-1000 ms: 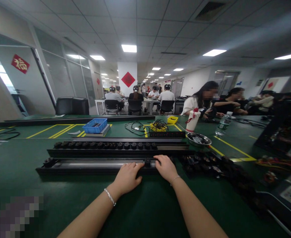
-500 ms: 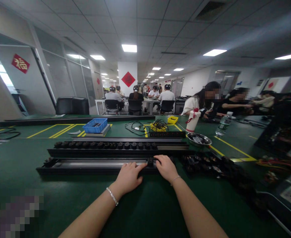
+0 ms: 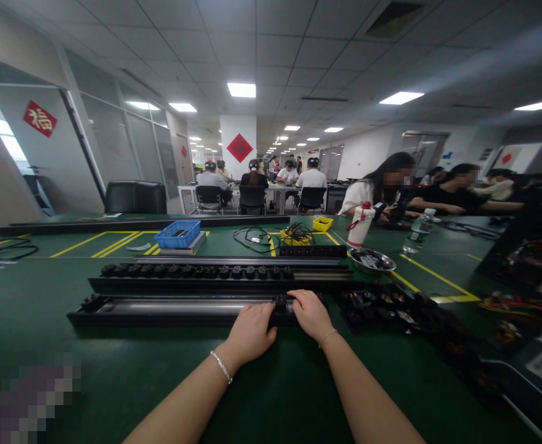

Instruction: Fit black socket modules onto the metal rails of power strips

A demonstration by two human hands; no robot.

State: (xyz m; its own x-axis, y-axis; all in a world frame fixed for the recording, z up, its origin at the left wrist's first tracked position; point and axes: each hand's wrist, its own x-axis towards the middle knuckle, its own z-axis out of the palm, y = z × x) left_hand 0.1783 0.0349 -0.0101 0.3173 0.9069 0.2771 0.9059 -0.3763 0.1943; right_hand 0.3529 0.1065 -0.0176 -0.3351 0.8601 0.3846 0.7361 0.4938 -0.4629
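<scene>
On the left of the green desk [image 3: 127,382], a black cable [image 3: 9,248] lies looped. A long black channel [image 3: 160,320] runs crosswise, nearer than a rear channel [image 3: 206,285] holding a row of black pieces [image 3: 171,271]. A blue bin [image 3: 177,234] sits behind them, toward the desk's far edge. The left hand [image 3: 251,333] has bent fingers resting at the channel's near edge, thumb apart below; I cannot tell whether they grip. Just beyond them, a small black block [image 3: 280,302] sits in the channel, between the hands. The right hand [image 3: 312,314] curves its fingers over the channel beside the block; their hold is unclear too. Uneven pressure from the two sides could tilt or jam the block, and a fingertip could get pinched against the channel wall. To the right, a heap of black parts [image 3: 381,308] lies close; a rightward slide could nudge it, perhaps even the steel bowl [image 3: 372,261] behind.
</scene>
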